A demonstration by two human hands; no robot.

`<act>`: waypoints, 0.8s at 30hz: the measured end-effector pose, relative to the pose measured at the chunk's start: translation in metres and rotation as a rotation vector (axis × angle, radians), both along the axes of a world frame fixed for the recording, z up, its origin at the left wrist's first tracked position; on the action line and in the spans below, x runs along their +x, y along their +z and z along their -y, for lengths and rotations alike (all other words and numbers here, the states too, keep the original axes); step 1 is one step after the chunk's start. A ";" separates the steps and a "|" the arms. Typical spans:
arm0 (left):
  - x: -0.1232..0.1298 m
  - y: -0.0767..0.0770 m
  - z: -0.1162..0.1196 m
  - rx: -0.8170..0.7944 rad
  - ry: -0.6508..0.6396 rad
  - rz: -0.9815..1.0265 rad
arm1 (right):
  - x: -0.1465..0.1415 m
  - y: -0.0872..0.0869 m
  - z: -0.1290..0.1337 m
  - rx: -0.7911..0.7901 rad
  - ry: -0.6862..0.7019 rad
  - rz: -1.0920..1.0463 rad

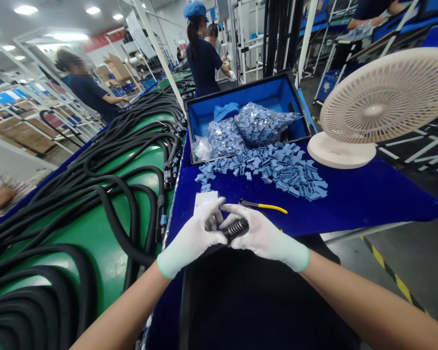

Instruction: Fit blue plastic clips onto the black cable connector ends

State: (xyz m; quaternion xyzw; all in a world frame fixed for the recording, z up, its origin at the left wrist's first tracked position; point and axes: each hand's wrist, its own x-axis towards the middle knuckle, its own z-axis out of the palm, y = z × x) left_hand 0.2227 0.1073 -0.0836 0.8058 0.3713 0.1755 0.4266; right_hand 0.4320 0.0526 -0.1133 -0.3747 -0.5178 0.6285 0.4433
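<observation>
Two white-gloved hands meet at the middle of my feed, just over the near edge of the blue tabletop (379,194), with a small black ridged fitting (237,227) between them. I see the fingers of the right hand (264,238) curled around it; the left hand (195,236) has its thumb at the fitting's left end, but I cannot tell whether its fingers grip. My worry is a slip: smooth gloves on a short, round part could let it roll out, and it sits so near the edge that it might drop past it. A careless reach could also knock the yellow-handled pliers (272,208) or scatter the loose blue clips (295,170) heaped beyond. Behind that heap stands a blue bin (273,90) of bagged pieces (263,121), with a beige fan (374,112) to its right. Left of me, black hoses (83,282) sprawl over a green surface (113,277); co-workers (204,63) in dark tops stand farther back under bright ceiling lights (69,36).
</observation>
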 end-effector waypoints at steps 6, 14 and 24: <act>0.001 -0.002 0.021 0.231 0.385 -0.045 | -0.009 0.001 0.001 0.012 -0.189 -0.086; -0.020 -0.008 0.027 -0.500 0.802 0.989 | -0.004 0.000 -0.021 0.253 0.063 0.478; -0.015 0.020 -0.061 0.015 0.582 0.761 | 0.045 -0.025 -0.149 0.130 -0.375 1.469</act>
